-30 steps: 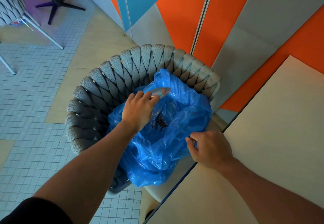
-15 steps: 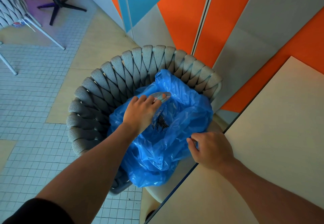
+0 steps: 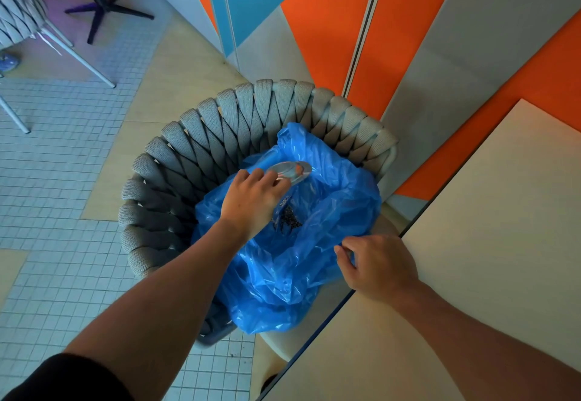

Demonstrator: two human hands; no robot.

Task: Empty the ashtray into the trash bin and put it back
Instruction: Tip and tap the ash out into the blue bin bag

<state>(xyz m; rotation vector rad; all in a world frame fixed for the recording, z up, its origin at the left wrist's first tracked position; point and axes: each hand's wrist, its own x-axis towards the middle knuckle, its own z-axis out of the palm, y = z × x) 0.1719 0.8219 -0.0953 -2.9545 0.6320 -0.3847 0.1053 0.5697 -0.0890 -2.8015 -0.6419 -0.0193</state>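
A clear glass ashtray (image 3: 290, 170) is held tilted over the open mouth of a blue plastic trash bag (image 3: 292, 271), gripped by my left hand (image 3: 251, 201). Dark ash and bits (image 3: 287, 220) lie inside the bag below the ashtray. The bag rests on the seat of a grey woven chair (image 3: 188, 161). My right hand (image 3: 379, 267) pinches the bag's near right edge, holding it apart.
A beige table (image 3: 471, 243) fills the right side, its edge right beside the bag. Orange, blue and grey wall panels stand behind the chair. Another woven chair (image 3: 19, 20) and a black table base (image 3: 100, 4) stand far left on the tiled floor.
The ashtray has turned in my left hand, so more of its round face shows now. My right hand keeps its hold on the bag's edge.
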